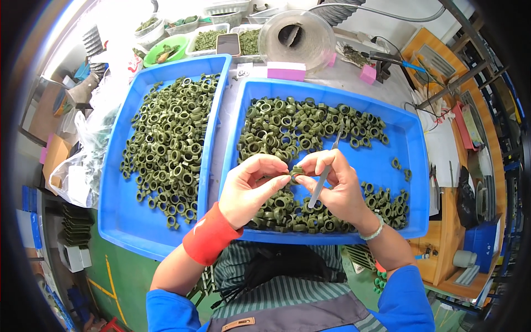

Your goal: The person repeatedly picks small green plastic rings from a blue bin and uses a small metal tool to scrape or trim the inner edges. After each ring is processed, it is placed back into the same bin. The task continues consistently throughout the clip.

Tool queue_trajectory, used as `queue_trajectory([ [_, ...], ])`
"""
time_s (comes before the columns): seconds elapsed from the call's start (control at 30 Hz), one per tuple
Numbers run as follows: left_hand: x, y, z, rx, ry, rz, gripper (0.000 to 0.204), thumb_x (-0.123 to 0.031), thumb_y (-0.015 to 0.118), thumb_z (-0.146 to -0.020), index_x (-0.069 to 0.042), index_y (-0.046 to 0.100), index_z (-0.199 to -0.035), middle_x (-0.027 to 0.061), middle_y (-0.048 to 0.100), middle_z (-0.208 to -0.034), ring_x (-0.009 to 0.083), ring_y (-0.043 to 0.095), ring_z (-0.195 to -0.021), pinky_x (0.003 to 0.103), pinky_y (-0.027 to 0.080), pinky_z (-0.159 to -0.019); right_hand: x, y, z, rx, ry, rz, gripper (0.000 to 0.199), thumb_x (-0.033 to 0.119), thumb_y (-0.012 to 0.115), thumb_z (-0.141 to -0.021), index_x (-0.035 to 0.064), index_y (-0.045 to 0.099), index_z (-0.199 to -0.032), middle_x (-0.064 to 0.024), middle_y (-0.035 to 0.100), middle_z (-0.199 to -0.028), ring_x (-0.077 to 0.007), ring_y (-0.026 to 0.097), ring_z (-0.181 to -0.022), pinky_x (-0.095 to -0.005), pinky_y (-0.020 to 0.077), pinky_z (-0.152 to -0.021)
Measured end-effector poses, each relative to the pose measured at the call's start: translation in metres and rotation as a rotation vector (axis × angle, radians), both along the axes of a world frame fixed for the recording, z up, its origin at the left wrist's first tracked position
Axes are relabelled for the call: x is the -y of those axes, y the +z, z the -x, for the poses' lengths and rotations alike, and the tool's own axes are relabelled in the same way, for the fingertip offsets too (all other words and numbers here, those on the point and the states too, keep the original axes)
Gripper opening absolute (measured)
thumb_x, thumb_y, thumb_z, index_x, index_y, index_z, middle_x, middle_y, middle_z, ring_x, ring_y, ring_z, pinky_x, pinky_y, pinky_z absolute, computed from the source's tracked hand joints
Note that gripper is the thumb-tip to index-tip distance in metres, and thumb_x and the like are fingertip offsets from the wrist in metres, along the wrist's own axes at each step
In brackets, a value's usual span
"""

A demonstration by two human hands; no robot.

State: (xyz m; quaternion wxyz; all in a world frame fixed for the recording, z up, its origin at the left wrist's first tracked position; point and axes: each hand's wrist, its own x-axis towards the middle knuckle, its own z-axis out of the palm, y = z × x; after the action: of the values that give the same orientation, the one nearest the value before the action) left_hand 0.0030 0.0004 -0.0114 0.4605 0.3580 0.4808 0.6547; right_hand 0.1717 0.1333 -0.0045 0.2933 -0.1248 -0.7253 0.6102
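A small dark green ring-shaped part (297, 172) is pinched between the fingertips of both hands above the right blue tray (381, 160). My left hand (251, 185), with a red wristband, is closed on the ring's left side. My right hand (334, 180) grips its right side and also holds a slim grey knife-like tool (321, 185) slanting across the fingers, its thin tip pointing away from me. Piles of similar green rings (293, 119) lie along the tray's far side, and more green rings (298, 216) lie near its front edge. The fingers partly hide the held ring.
A second blue tray (124, 213) at left is heaped with green rings (171, 133). Behind stand a clear round container (298, 41), a phone (228, 45), a light green bowl (166, 51) and pink blocks (286, 71). A plastic bag (83, 160) lies left; a blue-handled tool (412, 67) rests back right.
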Motion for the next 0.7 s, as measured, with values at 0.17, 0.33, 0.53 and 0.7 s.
queue_trajectory([
  [0.17,0.002,0.010,0.002,0.256,-0.131,0.183,0.035,-0.003,0.066,-0.094,0.000,0.061,-0.129,0.0073,0.068,-0.112,0.0135,0.065,-0.102,0.029,0.055,-0.091,0.000,0.002,0.002,0.011,0.009,0.246,0.026,0.001,0.071,-0.091,0.0046,0.046,-0.097,-0.0103,0.065,-0.103,-0.0135,0.066,-0.094,-0.0284,0.0566,-0.079],
  [0.33,0.002,0.011,0.002,0.285,-0.121,0.198,0.040,-0.004,0.065,-0.095,0.001,0.058,-0.133,0.0054,0.067,-0.110,0.0124,0.065,-0.100,0.027,0.055,-0.089,0.003,0.005,0.005,-0.029,-0.011,0.255,0.021,0.003,0.067,-0.094,0.0052,0.047,-0.096,-0.0073,0.065,-0.101,-0.0125,0.065,-0.092,-0.0271,0.0562,-0.080],
  [0.53,0.002,0.011,-0.002,0.121,-0.123,0.099,0.046,0.000,0.068,-0.091,-0.003,0.057,-0.136,0.0006,0.061,-0.100,0.0092,0.063,-0.097,0.025,0.053,-0.089,0.001,0.009,0.003,0.099,0.001,0.207,0.013,0.011,0.056,-0.102,0.0026,0.053,-0.111,-0.0083,0.067,-0.103,-0.0137,0.067,-0.091,-0.0297,0.0564,-0.082],
  [0.7,0.003,0.019,0.002,0.338,-0.095,0.145,0.047,0.000,0.065,-0.093,-0.002,0.053,-0.138,0.0007,0.058,-0.104,0.0144,0.065,-0.102,0.027,0.054,-0.095,-0.014,0.019,-0.007,0.038,-0.117,-0.087,0.042,0.029,0.035,-0.111,0.0004,0.056,-0.131,-0.0067,0.066,-0.098,-0.0134,0.061,-0.083,-0.0282,0.0508,-0.079],
])
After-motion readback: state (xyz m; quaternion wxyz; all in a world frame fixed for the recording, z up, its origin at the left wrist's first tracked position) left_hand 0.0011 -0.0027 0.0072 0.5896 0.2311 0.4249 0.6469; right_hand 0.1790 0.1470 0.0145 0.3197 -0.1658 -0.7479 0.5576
